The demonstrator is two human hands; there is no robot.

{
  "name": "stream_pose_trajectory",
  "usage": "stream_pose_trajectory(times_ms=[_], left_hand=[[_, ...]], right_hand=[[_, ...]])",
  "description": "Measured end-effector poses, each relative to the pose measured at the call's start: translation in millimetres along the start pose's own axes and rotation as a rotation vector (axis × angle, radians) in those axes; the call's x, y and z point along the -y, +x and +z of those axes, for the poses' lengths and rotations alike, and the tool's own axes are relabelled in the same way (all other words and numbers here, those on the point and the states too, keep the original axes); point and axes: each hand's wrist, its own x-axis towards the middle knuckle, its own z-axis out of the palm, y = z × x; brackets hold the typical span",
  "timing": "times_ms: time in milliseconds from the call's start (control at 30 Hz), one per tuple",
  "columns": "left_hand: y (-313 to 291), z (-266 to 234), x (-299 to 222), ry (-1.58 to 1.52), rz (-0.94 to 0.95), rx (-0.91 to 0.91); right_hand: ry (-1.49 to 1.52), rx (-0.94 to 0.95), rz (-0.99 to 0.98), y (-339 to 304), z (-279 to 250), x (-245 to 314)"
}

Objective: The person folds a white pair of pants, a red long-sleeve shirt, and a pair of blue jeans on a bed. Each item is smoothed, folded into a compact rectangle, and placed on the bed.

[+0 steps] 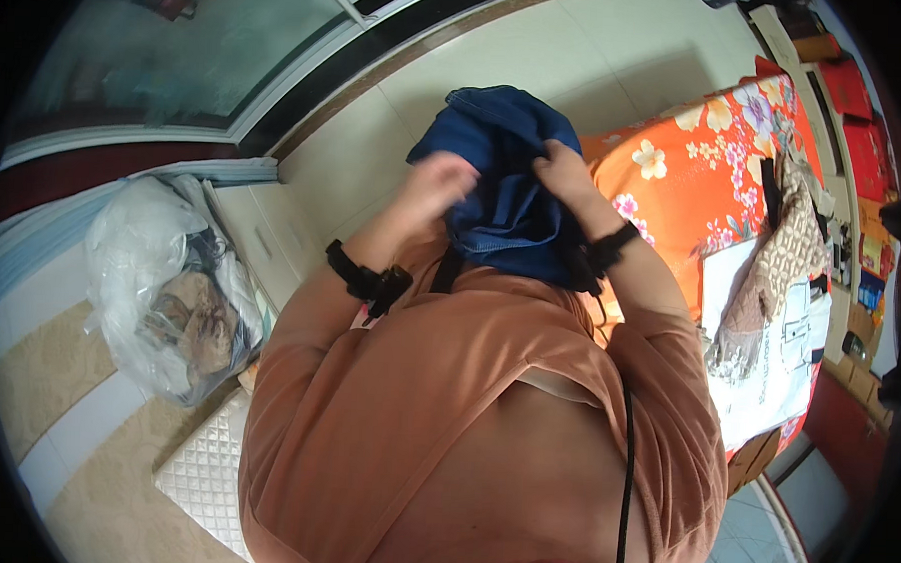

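Note:
A dark blue denim garment (503,199) hangs bunched in front of my body, its stitched seams and folds showing. At its right edge, my right hand (565,174) pinches the cloth between thumb and fingers. On the opposite side my left hand (440,185) is at the garment's left edge, smeared by motion, so its grip is unclear. Black straps with small devices circle both wrists. The lower part of the cloth rests against my brown top (448,351).
An orange flowered cloth (648,164) covers a surface on the right, bearing a patterned scarf (784,258) and white bags (765,377). A clear plastic bag of things (139,261) stands left, beside a white cabinet (259,235). A quilted white pad (206,471) lies lower left.

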Motion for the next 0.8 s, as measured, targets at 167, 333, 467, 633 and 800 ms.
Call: stream_pose_trajectory(times_ms=[167,333,467,633,800], left_hand=[[66,-49,47,-0.280,-0.635,-0.437],[101,-47,61,-0.822,-0.712,-0.267],[135,-45,18,-0.903,-0.429,-0.238],[140,-51,-75,-1.019,0.070,-0.324],[43,-68,-116,-0.893,0.223,-0.354]], right_hand=[[0.583,-0.313,0.071,-95,-37,-40],[1.071,-0.524,0.448,-168,-76,-67],[1.060,-0.821,0.317,-142,-137,-88],[1.112,-1.110,-0.012,-103,-222,-64],[1.276,-1.024,-0.328,-124,-221,-53]])
